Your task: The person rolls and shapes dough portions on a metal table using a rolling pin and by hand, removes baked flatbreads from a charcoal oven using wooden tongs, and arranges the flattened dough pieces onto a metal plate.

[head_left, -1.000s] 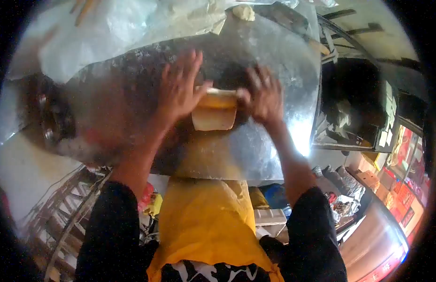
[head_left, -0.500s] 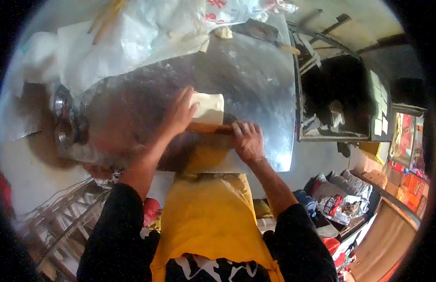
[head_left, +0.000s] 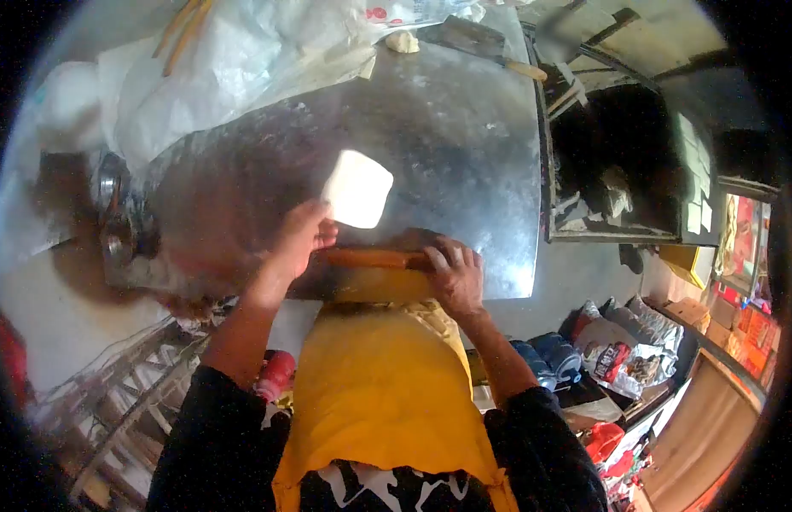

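Note:
A flat, roughly square sheet of pale dough (head_left: pixel 360 189) is tilted above the metal tabletop (head_left: pixel 447 128). My left hand (head_left: pixel 306 235) pinches its lower left edge between thumb and fingers. Nearer to me, a brown wooden rolling pin (head_left: pixel 370 259) lies crosswise close to the table's front edge. My right hand (head_left: pixel 457 275) is wrapped round the pin's right end, and the pin's left end reaches toward my left wrist.
Plastic sheeting (head_left: pixel 242 77) covers the table's far left, with two wooden sticks (head_left: pixel 187 34) on it. A small dough lump (head_left: pixel 403 42) sits beside a wide-bladed tool (head_left: pixel 468 41) with a wooden handle. A dark open cabinet (head_left: pixel 617 171) stands right. Round metal items (head_left: pixel 114 247) are at the left edge.
My left hand has taken hold of the dough sheet, which is now lifted and turned. The rolling pin, with my right hand on it, has moved toward me, off the dough.

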`<state>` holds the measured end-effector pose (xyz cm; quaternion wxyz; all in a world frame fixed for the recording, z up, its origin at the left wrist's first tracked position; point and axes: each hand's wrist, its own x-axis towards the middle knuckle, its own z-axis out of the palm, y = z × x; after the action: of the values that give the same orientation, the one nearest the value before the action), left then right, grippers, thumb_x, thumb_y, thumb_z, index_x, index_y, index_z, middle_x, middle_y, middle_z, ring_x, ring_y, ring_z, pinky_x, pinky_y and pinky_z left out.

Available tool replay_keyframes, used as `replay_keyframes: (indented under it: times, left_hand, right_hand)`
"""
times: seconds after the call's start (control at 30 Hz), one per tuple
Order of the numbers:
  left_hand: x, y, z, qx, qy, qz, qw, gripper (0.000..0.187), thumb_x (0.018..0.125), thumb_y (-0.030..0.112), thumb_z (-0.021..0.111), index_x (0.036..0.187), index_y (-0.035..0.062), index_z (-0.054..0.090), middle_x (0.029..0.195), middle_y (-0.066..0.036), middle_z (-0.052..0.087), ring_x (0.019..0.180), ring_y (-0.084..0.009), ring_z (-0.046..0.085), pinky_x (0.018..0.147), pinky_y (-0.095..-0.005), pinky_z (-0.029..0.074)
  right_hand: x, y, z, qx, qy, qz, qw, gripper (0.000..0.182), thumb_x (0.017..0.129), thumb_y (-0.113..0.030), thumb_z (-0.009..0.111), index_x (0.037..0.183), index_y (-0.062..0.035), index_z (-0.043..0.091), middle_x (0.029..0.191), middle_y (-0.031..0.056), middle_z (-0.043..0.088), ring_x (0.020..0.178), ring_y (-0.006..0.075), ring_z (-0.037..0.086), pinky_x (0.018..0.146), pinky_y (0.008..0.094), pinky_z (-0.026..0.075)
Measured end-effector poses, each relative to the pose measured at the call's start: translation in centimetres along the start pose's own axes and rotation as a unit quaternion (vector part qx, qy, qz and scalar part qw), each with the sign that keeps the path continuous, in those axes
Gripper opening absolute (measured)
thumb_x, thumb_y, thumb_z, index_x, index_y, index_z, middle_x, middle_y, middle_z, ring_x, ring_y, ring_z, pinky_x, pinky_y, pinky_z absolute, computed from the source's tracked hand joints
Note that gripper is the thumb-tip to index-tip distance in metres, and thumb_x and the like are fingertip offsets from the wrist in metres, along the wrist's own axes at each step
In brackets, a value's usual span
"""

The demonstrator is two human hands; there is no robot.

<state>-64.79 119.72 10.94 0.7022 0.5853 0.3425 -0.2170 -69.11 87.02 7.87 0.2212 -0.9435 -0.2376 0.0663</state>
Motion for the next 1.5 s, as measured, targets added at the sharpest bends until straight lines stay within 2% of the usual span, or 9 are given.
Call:
replay_keyframes:
  times: [0.1,0.23,0.37,0.43,0.57,0.7,1.0,1.17,1.5]
  left_hand:
    - [-0.9,-2.8,-2.5,0.019,-0.005,-0.039,0.999,0.034,0.099,0.027,0.058,0.124,0.0037,0.057,0.096,-0.004,0.065,0.085,-0.0128,0.061,0.074,-0.0316,0.052]
    - [-1.6,-3.2,-4.7,0.283,0.103,0.196,0.933,0.039,0.101,0.021,0.057,0.137,0.0066,0.051,0.116,-0.012,0.063,0.105,-0.0248,0.063,0.090,-0.0366,0.051]
    - [1.9,0.9,-1.7,0.433,0.179,0.346,0.813,0.053,0.098,0.031,0.061,0.144,0.0085,0.046,0.141,-0.020,0.052,0.132,-0.0382,0.048,0.111,-0.0504,0.035]
    - [5.9,3.5,-0.9,0.598,0.197,0.423,0.651,0.058,0.097,0.036,0.061,0.145,0.0088,0.045,0.145,-0.020,0.050,0.134,-0.0401,0.045,0.113,-0.0575,0.029]
    - [9.1,4.8,-0.2,0.549,0.227,0.431,0.679,0.065,0.096,0.034,0.062,0.149,0.0044,0.039,0.151,-0.020,0.043,0.140,-0.0426,0.039,0.116,-0.0585,0.026]
    - [-0.3,-2.0,-2.7,0.570,0.070,0.436,0.693,0.074,0.093,0.030,0.067,0.149,-0.0055,0.034,0.152,-0.027,0.039,0.141,-0.0437,0.038,0.118,-0.0511,0.028]
    - [12.8,7.9,0.3,0.548,0.184,0.480,0.660,0.070,0.094,0.039,0.063,0.147,-0.0001,0.040,0.151,-0.023,0.042,0.140,-0.0410,0.038,0.117,-0.0536,0.025]
    - [-1.9,-2.2,-2.7,0.592,0.016,0.378,0.712,0.086,0.092,0.040,0.065,0.148,-0.0130,0.029,0.156,-0.031,0.030,0.148,-0.0465,0.023,0.122,-0.0530,0.017]
    - [13.1,7.6,0.9,0.532,0.172,0.450,0.696,0.069,0.100,0.038,0.055,0.156,0.0072,0.028,0.161,-0.019,0.028,0.148,-0.0360,0.028,0.118,-0.0609,0.016]
  right_hand:
    - [-0.3,-0.2,-0.4,0.000,-0.012,-0.002,1.000,0.052,0.081,-0.019,0.070,0.131,-0.0180,0.056,0.135,0.0100,0.051,0.122,0.0341,0.050,0.099,0.0513,0.040]
    - [-0.2,-2.9,-1.9,-0.023,-0.104,0.024,0.994,0.055,0.082,-0.024,0.072,0.134,-0.0160,0.054,0.138,0.0113,0.051,0.122,0.0333,0.051,0.094,0.0490,0.042]
    - [6.7,-3.6,-1.0,-0.025,-0.028,0.024,0.999,0.060,0.089,-0.039,0.066,0.142,-0.0145,0.050,0.145,0.0152,0.047,0.130,0.0338,0.048,0.099,0.0504,0.041]
    - [13.7,-1.3,0.4,-0.071,0.001,0.014,0.997,0.065,0.092,-0.049,0.060,0.145,-0.0122,0.046,0.151,0.0177,0.043,0.137,0.0362,0.043,0.104,0.0535,0.038]
    - [16.4,0.4,1.1,-0.082,0.066,0.026,0.994,0.076,0.094,-0.061,0.050,0.149,-0.0096,0.042,0.154,0.0195,0.039,0.142,0.0382,0.037,0.111,0.0581,0.031]
    - [4.6,-3.8,3.0,-0.086,0.008,0.037,0.996,0.089,0.094,-0.069,0.041,0.152,-0.0020,0.034,0.155,0.0182,0.039,0.144,0.0362,0.036,0.114,0.0567,0.027]
    - [21.1,1.6,0.1,-0.038,0.100,0.083,0.991,0.075,0.094,-0.057,0.054,0.148,-0.0056,0.041,0.151,0.0235,0.042,0.139,0.0401,0.040,0.113,0.0595,0.027]
    - [3.2,-4.6,3.2,-0.051,0.008,0.047,0.998,0.086,0.093,-0.061,0.051,0.150,0.0016,0.035,0.157,0.0215,0.035,0.145,0.0369,0.033,0.116,0.0605,0.021]
    - [23.0,2.0,-0.9,-0.119,0.086,0.064,0.987,0.073,0.096,-0.060,0.048,0.149,-0.0097,0.043,0.151,0.0202,0.044,0.144,0.0378,0.034,0.116,0.0612,0.022]
